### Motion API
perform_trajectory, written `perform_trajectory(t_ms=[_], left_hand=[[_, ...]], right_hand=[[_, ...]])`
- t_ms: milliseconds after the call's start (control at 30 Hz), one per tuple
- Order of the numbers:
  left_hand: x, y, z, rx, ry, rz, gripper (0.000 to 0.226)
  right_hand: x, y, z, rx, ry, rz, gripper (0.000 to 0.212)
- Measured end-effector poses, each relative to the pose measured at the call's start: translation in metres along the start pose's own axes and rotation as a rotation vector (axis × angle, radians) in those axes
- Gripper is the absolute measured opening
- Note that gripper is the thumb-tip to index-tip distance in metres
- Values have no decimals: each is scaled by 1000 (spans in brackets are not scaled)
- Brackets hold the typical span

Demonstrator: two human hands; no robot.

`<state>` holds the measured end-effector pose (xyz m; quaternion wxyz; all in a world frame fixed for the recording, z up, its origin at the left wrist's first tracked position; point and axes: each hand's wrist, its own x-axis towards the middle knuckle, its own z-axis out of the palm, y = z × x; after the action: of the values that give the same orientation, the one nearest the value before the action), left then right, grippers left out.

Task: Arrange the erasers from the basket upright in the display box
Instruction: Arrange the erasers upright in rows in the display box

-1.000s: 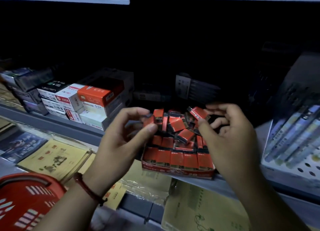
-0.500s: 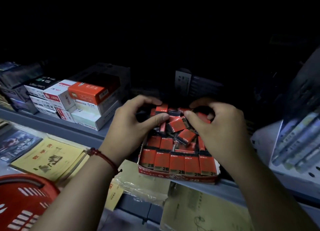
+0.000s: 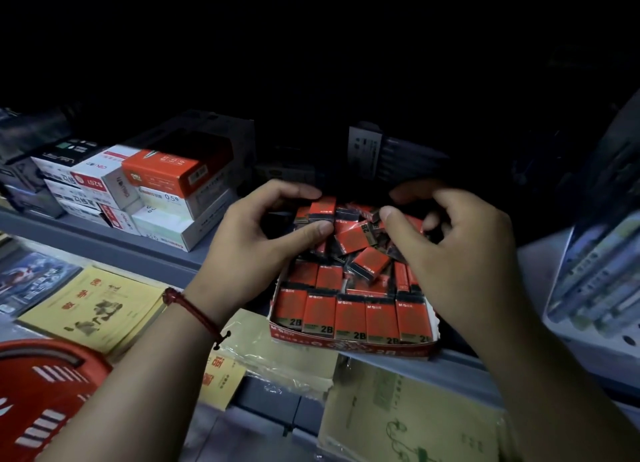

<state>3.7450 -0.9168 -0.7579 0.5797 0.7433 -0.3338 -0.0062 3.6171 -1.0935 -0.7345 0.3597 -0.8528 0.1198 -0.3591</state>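
A red display box sits on a grey shelf, its front row filled with upright red-and-black 2B erasers. Behind them, several erasers lie loose in a jumbled heap. My left hand is over the heap's left side, thumb and fingers pinching an eraser at the back of the box. My right hand reaches in from the right, its thumb and fingers closed among the loose erasers. The red basket is at the lower left corner.
Stacked white and orange stationery boxes stand left of the display box on the same shelf. Yellow notebooks and wrapped exercise books lie on the lower shelf. A white pen rack stands at the right. The shelf's back is dark.
Both hands have moved down from above the box into the heap at its back. The right hand no longer holds an eraser up in the air.
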Motion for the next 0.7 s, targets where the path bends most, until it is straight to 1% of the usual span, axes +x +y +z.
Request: perform_trajectory(t_ms=[33, 67, 133, 200, 333, 400, 467, 533, 700], left_hand=[[0, 0, 0, 6, -5, -2, 41], [0, 1, 0, 16, -3, -2, 42], [-1, 1, -1, 30, 5, -5, 44], [-1, 2, -2, 33, 7, -5, 44], [-4, 5, -2, 21, 6, 1, 45], [-8, 8, -2, 23, 44, 21, 43], [-10, 10, -4, 82, 108, 86, 30], [-12, 13, -8, 144, 133, 165, 19], [-21, 25, -6, 237, 89, 269, 20]], right_hand=[[-1, 3, 0, -5, 0, 4, 20], [-2, 3, 0, 2, 1, 7, 25], [-4, -1, -3, 29, -16, -7, 21], [-7, -5, -9, 21, -64, -61, 16], [-12, -5, -16, -58, -288, -165, 14], [-13, -4, -17, -110, -372, -179, 16], [-13, -6, -17, -195, -411, -202, 24], [-11, -11, -17, -280, -442, -228, 34], [-2, -23, -8, -433, -539, -259, 52]])
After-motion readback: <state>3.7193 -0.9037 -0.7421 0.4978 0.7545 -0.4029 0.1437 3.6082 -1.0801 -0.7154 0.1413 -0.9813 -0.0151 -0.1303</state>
